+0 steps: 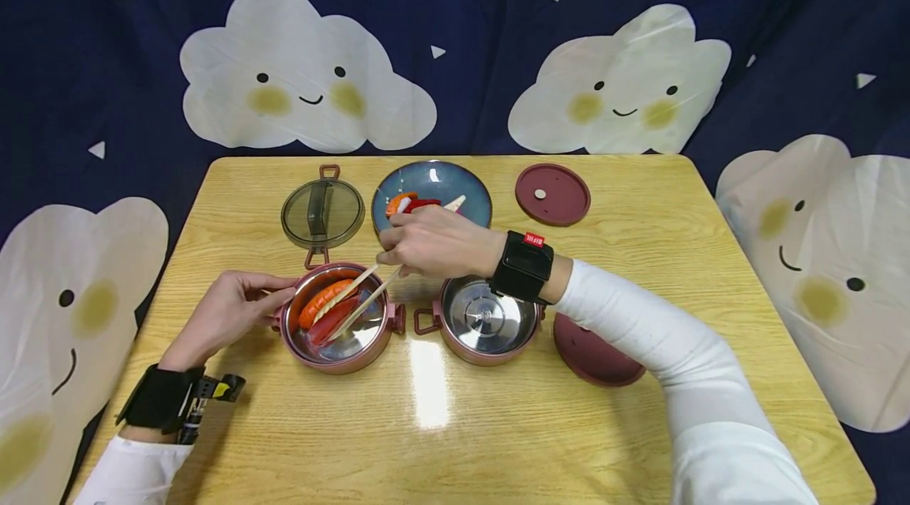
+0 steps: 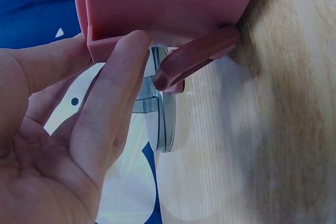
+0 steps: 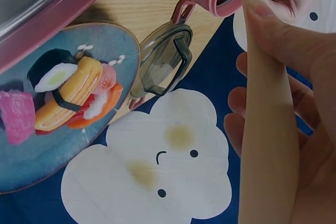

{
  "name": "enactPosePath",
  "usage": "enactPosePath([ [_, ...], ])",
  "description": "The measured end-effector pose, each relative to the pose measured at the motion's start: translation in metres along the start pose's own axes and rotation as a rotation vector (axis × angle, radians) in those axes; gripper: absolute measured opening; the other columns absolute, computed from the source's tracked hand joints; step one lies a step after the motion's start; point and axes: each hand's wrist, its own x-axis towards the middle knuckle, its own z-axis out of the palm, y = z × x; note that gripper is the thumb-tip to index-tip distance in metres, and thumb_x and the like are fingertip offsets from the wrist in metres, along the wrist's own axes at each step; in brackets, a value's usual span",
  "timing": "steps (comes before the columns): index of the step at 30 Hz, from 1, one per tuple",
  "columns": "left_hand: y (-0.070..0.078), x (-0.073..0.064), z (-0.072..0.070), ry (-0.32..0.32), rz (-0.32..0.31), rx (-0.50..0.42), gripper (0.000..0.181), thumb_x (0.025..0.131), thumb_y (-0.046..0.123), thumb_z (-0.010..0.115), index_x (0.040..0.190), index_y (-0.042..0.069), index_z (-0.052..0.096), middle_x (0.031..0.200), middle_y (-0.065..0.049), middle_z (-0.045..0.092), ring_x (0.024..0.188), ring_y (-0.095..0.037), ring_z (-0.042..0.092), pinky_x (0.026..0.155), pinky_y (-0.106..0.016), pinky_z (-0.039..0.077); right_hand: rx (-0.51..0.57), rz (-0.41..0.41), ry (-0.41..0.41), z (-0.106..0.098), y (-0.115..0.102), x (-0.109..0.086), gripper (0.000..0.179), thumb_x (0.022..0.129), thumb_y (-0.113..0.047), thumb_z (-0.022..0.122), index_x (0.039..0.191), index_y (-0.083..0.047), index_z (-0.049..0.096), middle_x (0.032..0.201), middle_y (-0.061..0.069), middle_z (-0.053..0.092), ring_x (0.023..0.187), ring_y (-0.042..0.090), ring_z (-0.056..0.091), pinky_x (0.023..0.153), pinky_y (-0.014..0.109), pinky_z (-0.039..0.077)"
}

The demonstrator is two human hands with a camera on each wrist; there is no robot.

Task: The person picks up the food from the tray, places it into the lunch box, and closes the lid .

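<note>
My left hand [image 1: 238, 311] grips the left side of a pink pot [image 1: 334, 367], thumb and fingers at the ledge by its rim. In the left wrist view the pot's hinged handle [image 2: 197, 56] hangs below those fingers. Inside the pot lie an orange striped food piece [image 1: 323, 301] and a long red piece [image 1: 334, 322]. My right hand [image 1: 444, 243] holds pale wooden tongs [image 1: 370, 301], reaching into the pot from the right. The tong legs lie on both sides of the red piece. Close to the right wrist camera, the tongs [image 3: 268, 129] look broad and flat.
Behind my right hand stands a blue plate [image 1: 434, 173] with several toy sushi pieces [image 3: 68, 93]. A glass lid [image 1: 295, 212] lies behind the left pot. A second pot [image 1: 483, 323], holding nothing, stands to the right, near two dark red round pieces [image 1: 562, 201].
</note>
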Motion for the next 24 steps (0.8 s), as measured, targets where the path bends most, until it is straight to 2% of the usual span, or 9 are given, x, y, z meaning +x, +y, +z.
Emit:
enactPosePath([
  [8,0.001,0.001,-0.001,-0.004,0.003,-0.003,0.031,0.104,0.016,0.068,0.129,-0.003,0.074,0.114,-0.025,0.078,0.075,-0.006,0.073,0.067,-0.03,0.064,0.014,0.005,-0.007,-0.003,0.002,-0.004,0.03,0.09,-0.033,0.08,0.119,-0.023,0.077,0.107,-0.002,0.071,0.107,0.022,0.067,0.083,0.035,0.058],
  [15,0.001,0.001,0.0,-0.007,0.003,-0.006,0.031,0.104,0.016,0.068,0.128,-0.002,0.074,0.114,-0.024,0.078,0.076,-0.006,0.073,0.067,-0.03,0.064,0.027,0.031,-0.004,-0.012,0.006,-0.016,0.033,0.09,-0.034,0.082,0.119,-0.021,0.077,0.112,-0.001,0.073,0.107,0.021,0.066,0.086,0.034,0.058],
  [20,0.001,0.001,0.0,-0.011,-0.007,-0.015,0.032,0.104,0.017,0.069,0.128,-0.002,0.074,0.113,-0.024,0.078,0.075,-0.007,0.073,0.068,-0.03,0.064,0.022,0.064,0.024,-0.019,0.01,-0.027,0.037,0.092,-0.037,0.082,0.126,-0.022,0.077,0.122,-0.002,0.075,0.105,0.023,0.065,0.077,0.035,0.059],
  [24,0.001,0.0,0.0,-0.009,-0.015,-0.009,0.032,0.103,0.019,0.069,0.128,-0.001,0.075,0.11,-0.022,0.079,0.075,-0.007,0.072,0.067,-0.03,0.064,0.041,0.08,0.042,-0.022,0.015,-0.037,0.038,0.091,-0.036,0.083,0.126,-0.022,0.077,0.115,-0.001,0.076,0.097,0.023,0.063,0.073,0.034,0.056],
])
